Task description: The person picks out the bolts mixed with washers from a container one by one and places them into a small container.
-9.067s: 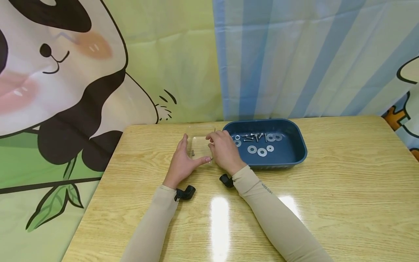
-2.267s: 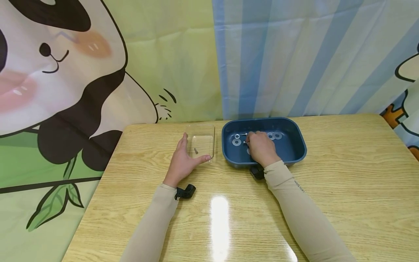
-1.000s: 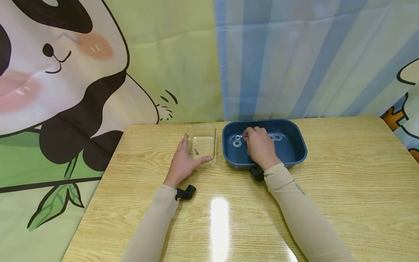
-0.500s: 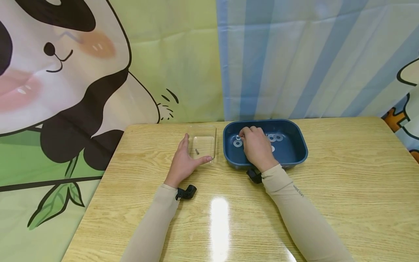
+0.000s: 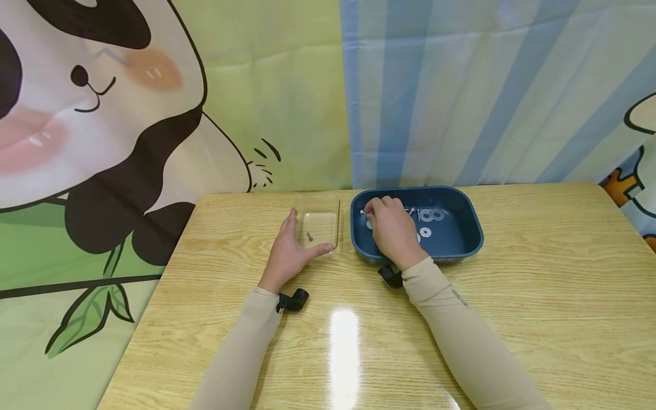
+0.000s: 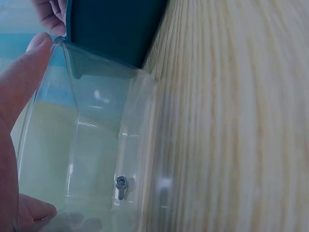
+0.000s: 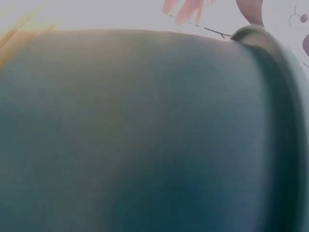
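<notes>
Spreads left hand (image 5: 286, 254) on box (image 6: 101, 87) with one screw (image 6: 121, 184), pinches another screw (image 5: 363, 212) in right hand (image 5: 393, 230), leaving more in tub (image 5: 455, 242).

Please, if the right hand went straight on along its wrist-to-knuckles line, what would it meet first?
Probably the far wall of the blue tray, towards its left end. Depth is unclear, so the right hand might pass over it.
</notes>
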Available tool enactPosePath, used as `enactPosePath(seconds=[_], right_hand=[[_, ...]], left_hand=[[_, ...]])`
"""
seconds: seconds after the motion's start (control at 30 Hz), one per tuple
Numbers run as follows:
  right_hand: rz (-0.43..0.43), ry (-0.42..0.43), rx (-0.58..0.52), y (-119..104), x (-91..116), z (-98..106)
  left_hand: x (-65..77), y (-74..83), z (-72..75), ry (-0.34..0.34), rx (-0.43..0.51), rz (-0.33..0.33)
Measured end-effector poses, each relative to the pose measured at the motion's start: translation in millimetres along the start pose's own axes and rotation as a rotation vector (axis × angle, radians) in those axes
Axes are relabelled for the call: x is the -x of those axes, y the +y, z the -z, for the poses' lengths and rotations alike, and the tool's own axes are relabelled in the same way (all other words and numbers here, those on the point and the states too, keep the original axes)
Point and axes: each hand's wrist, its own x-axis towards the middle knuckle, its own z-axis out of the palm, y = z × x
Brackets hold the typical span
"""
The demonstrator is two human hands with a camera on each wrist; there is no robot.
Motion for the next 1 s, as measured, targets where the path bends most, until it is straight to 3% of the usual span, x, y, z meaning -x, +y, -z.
enactPosePath(seconds=[0.5, 1.0], right_hand=[[0.048, 0.000, -0.008, -19, -4, -6], [0.041, -0.030, -0.011, -32, -8, -15]], left_hand=[[0.8, 1.9, 0.8, -0.010, 0.015, -0.004], [1.4, 5.1, 2.7, -0.006, 0.020, -0.007]])
